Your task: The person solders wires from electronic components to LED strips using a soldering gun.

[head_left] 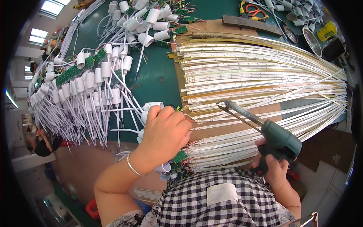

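My right hand [273, 168] is wrapped round the grip of a dark green soldering gun [281, 140]. The gun's metal barrel and thin side rod point up and left, its tip over the LED strips [227, 80]. At the left ends of those strips my left hand [166, 128] has its fingers bent together on a small green circuit board [177, 108], mostly hidden by the fingers. Thin red wires show beside the fingertips. A white cylindrical cap [153, 106] with a white cable lies just beyond the knuckles.
Many white caps with cables and green boards [81, 68] cover the left of the green table [155, 72]. A dark metal bar [251, 25], orange-handled pliers [257, 11], a round metal dish [312, 42] and a yellow object [327, 31] lie at the far right. Another person [47, 143] is at left.
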